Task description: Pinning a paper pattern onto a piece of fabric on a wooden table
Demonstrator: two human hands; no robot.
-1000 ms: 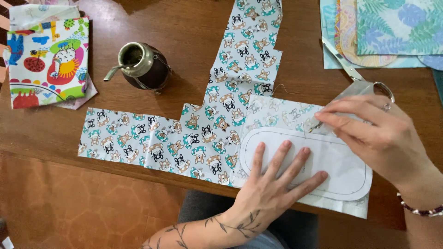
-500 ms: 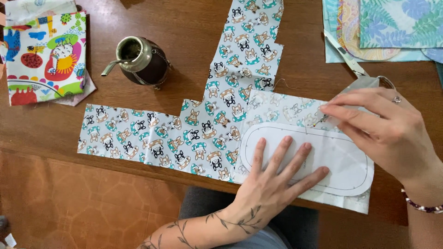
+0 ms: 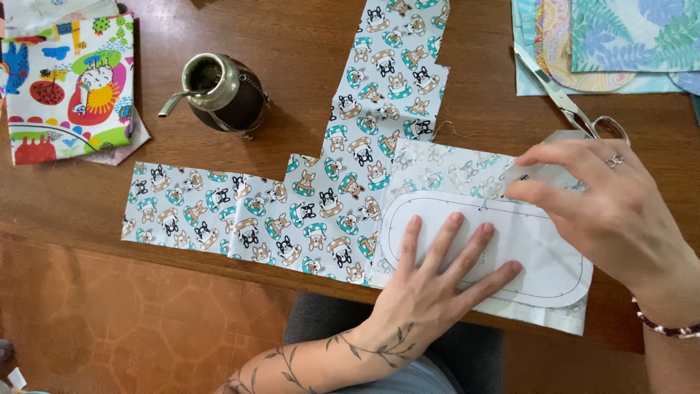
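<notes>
Low in the frame, the left hand (image 3: 430, 281) lies flat with fingers spread on a white oval paper pattern (image 3: 525, 248) atop dog-print fabric (image 3: 321, 211). At right, the right hand (image 3: 612, 201) pinches something small at the pattern's upper edge; scissors (image 3: 565, 98) lie just beyond.

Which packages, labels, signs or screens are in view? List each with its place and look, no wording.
None: no package, label, sign or screen shows.
Nearest thing to one: white oval paper pattern, on the dog-print light-blue fabric at the wooden table's near edge; left hand presses it flat, right hand at its upper right edge.
</notes>
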